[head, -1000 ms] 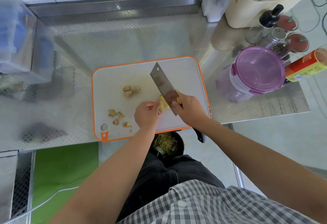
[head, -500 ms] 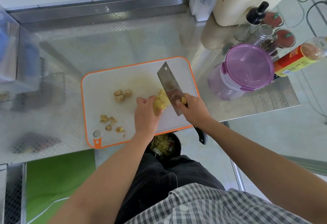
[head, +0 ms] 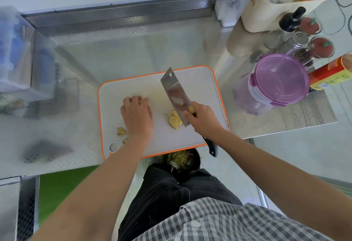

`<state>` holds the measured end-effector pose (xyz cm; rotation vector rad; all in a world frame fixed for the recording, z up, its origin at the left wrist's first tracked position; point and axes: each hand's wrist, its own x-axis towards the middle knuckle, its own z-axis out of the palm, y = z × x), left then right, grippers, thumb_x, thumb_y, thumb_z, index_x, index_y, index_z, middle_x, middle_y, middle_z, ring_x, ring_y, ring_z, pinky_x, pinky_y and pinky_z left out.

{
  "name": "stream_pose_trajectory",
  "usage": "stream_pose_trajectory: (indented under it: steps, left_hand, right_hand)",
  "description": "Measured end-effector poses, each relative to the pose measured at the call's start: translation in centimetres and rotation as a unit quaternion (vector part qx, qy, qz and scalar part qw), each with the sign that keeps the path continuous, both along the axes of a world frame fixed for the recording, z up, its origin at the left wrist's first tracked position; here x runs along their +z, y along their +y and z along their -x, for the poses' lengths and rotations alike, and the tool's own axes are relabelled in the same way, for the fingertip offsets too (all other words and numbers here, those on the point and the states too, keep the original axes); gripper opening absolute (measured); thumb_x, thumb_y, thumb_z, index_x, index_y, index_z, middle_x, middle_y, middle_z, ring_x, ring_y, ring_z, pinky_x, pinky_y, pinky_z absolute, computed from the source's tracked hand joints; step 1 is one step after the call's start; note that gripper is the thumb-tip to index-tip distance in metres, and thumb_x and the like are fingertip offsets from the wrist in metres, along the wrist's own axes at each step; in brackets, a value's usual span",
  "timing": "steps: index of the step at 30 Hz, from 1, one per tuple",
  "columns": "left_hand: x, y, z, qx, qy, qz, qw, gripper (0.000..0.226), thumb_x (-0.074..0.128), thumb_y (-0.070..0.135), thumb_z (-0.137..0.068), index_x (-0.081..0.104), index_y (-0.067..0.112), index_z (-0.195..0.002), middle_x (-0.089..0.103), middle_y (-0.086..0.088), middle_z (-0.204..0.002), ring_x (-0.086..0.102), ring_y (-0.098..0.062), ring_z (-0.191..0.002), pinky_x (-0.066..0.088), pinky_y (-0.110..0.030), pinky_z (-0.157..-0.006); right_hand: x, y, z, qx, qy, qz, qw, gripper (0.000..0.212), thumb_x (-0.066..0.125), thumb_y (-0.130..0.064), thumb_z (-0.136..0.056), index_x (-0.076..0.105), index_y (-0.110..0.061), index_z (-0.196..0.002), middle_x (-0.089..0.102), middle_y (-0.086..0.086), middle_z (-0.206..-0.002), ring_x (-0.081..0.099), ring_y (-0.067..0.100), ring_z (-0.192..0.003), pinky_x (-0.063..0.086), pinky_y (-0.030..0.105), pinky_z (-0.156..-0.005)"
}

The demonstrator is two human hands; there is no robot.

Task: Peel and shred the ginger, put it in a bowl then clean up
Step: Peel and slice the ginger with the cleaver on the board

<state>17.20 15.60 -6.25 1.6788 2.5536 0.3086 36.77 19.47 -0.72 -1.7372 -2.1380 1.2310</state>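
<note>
A white cutting board with an orange rim lies on the steel counter. Pale yellow peeled ginger rests on the board, just left of the cleaver. My right hand grips the cleaver's handle, and the blade points away from me, low over the board. My left hand is on the left half of the board. Its fingers curl down over the spot where the brown unpeeled ginger chunks lay, so the chunks are hidden. Brown peel scraps lie near the left wrist.
A purple-lidded container stands right of the board, with a shaker, jars and a red-labelled bottle behind it. A cream caddy sits at the back right. A black bin of scraps is under the counter edge.
My left hand let go of the peeled ginger by the blade and moved left onto the unpeeled chunks. The cleaver stayed in my right hand.
</note>
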Motion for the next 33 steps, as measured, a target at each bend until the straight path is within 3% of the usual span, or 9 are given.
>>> stream_pose_trajectory:
  steps: [2, 4, 9, 14, 18, 22, 25, 29, 33]
  left_hand:
    - [-0.3, 0.0, 1.0, -0.028, 0.01, -0.026, 0.999, 0.014, 0.067, 0.014, -0.08, 0.069, 0.016, -0.094, 0.063, -0.005, -0.093, 0.042, -0.03, -0.099, 0.031, -0.04, -0.08]
    - [-0.4, -0.2, 1.3, -0.041, 0.012, -0.051, 0.998, 0.011, 0.069, 0.014, -0.079, 0.068, 0.016, -0.09, 0.063, -0.004, -0.087, 0.039, -0.027, -0.096, 0.028, -0.038, -0.079]
    - [0.1, -1.1, 0.7, -0.015, -0.001, -0.083, 0.996, 0.018, 0.065, 0.018, -0.084, 0.063, 0.015, -0.101, 0.061, -0.006, -0.095, 0.044, -0.028, -0.098, 0.031, -0.036, -0.079]
    - [-0.1, -2.8, -0.7, -0.095, -0.059, -0.086, 0.99, 0.028, 0.071, 0.011, -0.076, 0.065, 0.015, -0.103, 0.06, -0.007, -0.096, 0.053, -0.033, -0.095, 0.043, -0.042, -0.077]
    - [0.0, -3.4, -2.0, -0.116, -0.14, -0.072, 0.981, 0.035, 0.069, -0.002, -0.075, 0.07, 0.014, -0.106, 0.055, -0.008, -0.094, 0.055, -0.026, -0.081, 0.041, -0.03, -0.067]
    - [-0.3, -3.8, -2.8, -0.097, -0.208, -0.043, 0.972, 0.036, 0.065, -0.005, -0.079, 0.072, 0.016, -0.107, 0.052, -0.004, -0.094, 0.048, -0.014, -0.069, 0.037, -0.023, -0.063]
    - [-0.3, -4.2, -3.1, -0.088, -0.228, -0.04, 0.969, 0.034, 0.066, -0.003, -0.078, 0.072, 0.017, -0.104, 0.05, -0.002, -0.093, 0.051, -0.015, -0.068, 0.033, -0.016, -0.066]
    - [-0.1, -4.3, -3.5, -0.069, -0.252, -0.043, 0.964, 0.023, 0.074, 0.019, -0.079, 0.071, 0.017, -0.101, 0.05, -0.001, -0.096, 0.051, -0.012, -0.075, 0.043, -0.023, -0.07]
    - [-0.3, -4.0, -3.8, -0.022, -0.28, -0.052, 0.958, 0.026, 0.074, 0.015, -0.08, 0.064, 0.015, -0.103, 0.055, 0.001, -0.095, 0.053, -0.011, -0.072, 0.044, -0.024, -0.072]
  right_hand:
    - [0.0, -0.5, 0.8, 0.014, -0.003, 0.007, 1.0, 0.034, 0.049, -0.023, -0.095, 0.032, -0.023, -0.066, 0.044, 0.003, -0.061, 0.044, 0.021, -0.051, 0.034, 0.031, -0.049]
    - [-0.3, -1.3, 1.3, 0.025, -0.01, 0.013, 1.0, 0.027, 0.048, -0.024, -0.095, 0.038, -0.016, -0.071, 0.043, 0.003, -0.062, 0.041, 0.022, -0.055, 0.032, 0.031, -0.051]
    - [-1.4, -3.8, 2.3, 0.062, -0.025, 0.011, 0.998, 0.02, 0.047, -0.022, -0.093, 0.044, -0.01, -0.079, 0.043, 0.006, -0.062, 0.046, 0.03, -0.061, 0.04, 0.039, -0.056]
    - [-2.7, -4.0, 0.8, 0.046, -0.056, -0.005, 0.997, 0.018, 0.048, -0.022, -0.093, 0.051, -0.006, -0.087, 0.05, 0.01, -0.066, 0.054, 0.034, -0.067, 0.044, 0.04, -0.059]
    - [-2.3, -2.3, -1.1, -0.016, -0.081, -0.046, 0.996, 0.022, 0.047, -0.019, -0.095, 0.054, 0.001, -0.101, 0.058, 0.019, -0.075, 0.056, 0.037, -0.073, 0.035, 0.036, -0.056]
    - [-1.5, -2.5, -0.8, -0.01, -0.078, -0.047, 0.996, 0.027, 0.046, -0.021, -0.096, 0.054, 0.0, -0.111, 0.06, 0.02, -0.084, 0.056, 0.036, -0.078, 0.041, 0.038, -0.061]
    - [-1.4, -3.7, -0.2, 0.03, -0.08, -0.023, 0.996, 0.024, 0.045, -0.023, -0.094, 0.053, -0.005, -0.107, 0.054, 0.013, -0.076, 0.054, 0.035, -0.075, 0.042, 0.037, -0.06]
    - [-1.3, -3.7, -0.3, -0.004, -0.1, -0.025, 0.995, 0.017, 0.043, -0.022, -0.096, 0.049, -0.006, -0.092, 0.048, 0.008, -0.072, 0.051, 0.033, -0.073, 0.035, 0.033, -0.058]
    - [-0.6, -4.4, -0.2, 0.048, -0.094, -0.023, 0.994, 0.018, 0.044, -0.021, -0.094, 0.046, -0.005, -0.085, 0.047, 0.008, -0.068, 0.047, 0.031, -0.065, 0.029, 0.031, -0.049]
